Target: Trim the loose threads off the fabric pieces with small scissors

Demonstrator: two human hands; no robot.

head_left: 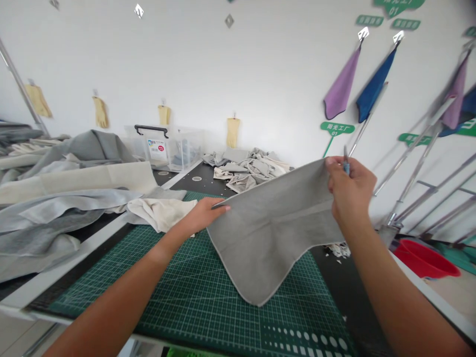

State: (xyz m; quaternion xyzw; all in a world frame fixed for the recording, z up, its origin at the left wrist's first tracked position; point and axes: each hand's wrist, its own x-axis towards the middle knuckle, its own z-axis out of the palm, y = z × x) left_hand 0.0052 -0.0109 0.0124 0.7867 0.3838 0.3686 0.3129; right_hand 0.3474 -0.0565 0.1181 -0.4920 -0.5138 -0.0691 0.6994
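Observation:
A grey cloth (271, 228) with a pale stitched edge is stretched between my two hands above the green cutting mat (178, 287). Its lower part hangs down in a rounded corner. My left hand (208, 212) pinches the cloth's upper left edge between thumb and fingers. Gripping the upper right corner, my right hand (349, 186) also has a small tool (346, 163) with a blue part and a thin dark tip between its fingers. What kind of tool it is cannot be made out. A cream cloth (161, 213) lies on the mat behind my left forearm.
Grey and cream fabric (74, 183) is heaped at the left. Behind are a clear plastic box (158, 148) and a pile of crumpled cloths (253, 166). White scraps (338, 250) lie to the right. A red basin (426, 258) and several metal poles (405, 163) stand beyond the table.

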